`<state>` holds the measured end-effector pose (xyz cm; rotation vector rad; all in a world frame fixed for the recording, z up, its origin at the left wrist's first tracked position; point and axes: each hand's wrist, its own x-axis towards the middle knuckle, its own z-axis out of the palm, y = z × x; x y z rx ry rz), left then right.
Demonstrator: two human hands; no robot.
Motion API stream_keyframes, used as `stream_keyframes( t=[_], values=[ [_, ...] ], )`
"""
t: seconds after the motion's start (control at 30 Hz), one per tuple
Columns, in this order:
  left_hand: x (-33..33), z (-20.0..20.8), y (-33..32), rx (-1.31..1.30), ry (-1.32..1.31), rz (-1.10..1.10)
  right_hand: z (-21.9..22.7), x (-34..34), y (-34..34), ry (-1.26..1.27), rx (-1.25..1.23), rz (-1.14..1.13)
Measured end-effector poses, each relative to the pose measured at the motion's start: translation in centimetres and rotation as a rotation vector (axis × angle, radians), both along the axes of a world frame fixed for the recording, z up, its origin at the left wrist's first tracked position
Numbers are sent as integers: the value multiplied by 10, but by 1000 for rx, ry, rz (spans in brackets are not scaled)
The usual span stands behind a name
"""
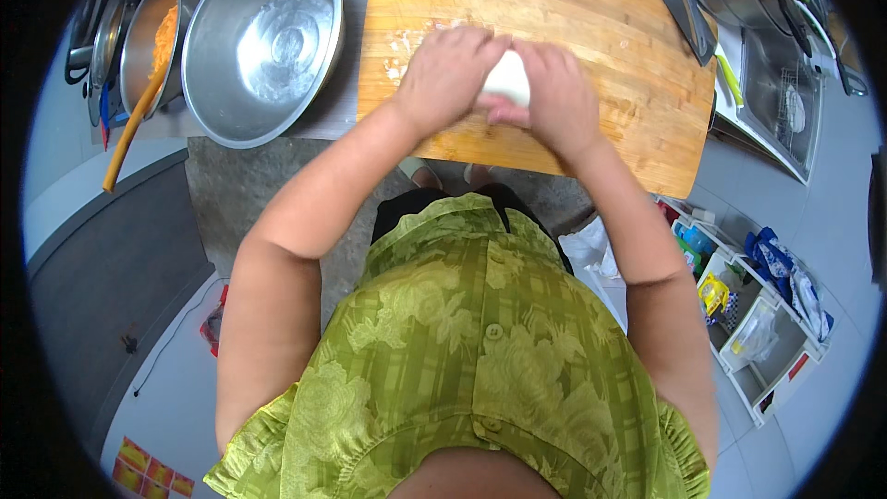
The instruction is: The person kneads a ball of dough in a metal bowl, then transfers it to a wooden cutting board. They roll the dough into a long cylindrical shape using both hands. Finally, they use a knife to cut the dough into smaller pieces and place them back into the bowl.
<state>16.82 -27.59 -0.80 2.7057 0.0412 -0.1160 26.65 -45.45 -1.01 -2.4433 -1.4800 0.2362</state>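
A smooth white lump of dough (509, 80) lies between my two hands over the wooden board (591, 0). My left hand (451, 76) curls around its left side, fingers pressed against it. From the other side my right hand (560, 100) wraps it, the thumb tucked under the near edge. Both hands are slightly blurred, and the fingers cover much of the dough. White floury bits (407, 44) cling to the board beside my left hand.
Left of the board stands a large steel bowl (208, 65). Beyond it, a pot (139, 23) holds orange mash and a wooden-handled utensil (139, 125). A grey flat blade (682, 9) lies at the board's right edge, near a sink (767, 65). A white storage rack (730, 356) stands lower right.
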Motion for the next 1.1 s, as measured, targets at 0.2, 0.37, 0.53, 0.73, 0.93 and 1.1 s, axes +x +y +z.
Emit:
stream_keyframes(
  t=[0.2,0.37,0.53,0.73,0.93,1.1],
  values=[
    [63,3,30,479,-321,6,-18,73,32,-390,57,10],
    [55,-18,26,416,-240,-60,-16,59,31,-264,36,104],
    [-40,-40,-7,214,-601,-120,-19,-31,-27,-168,164,179],
    [-119,-15,-38,61,-334,-129,-3,-107,-80,16,233,145],
    [-77,-12,-12,142,-222,-81,-24,-79,-32,-201,197,8],
    [-31,-1,9,167,-94,-7,0,-14,-3,72,68,21]
  ],
)
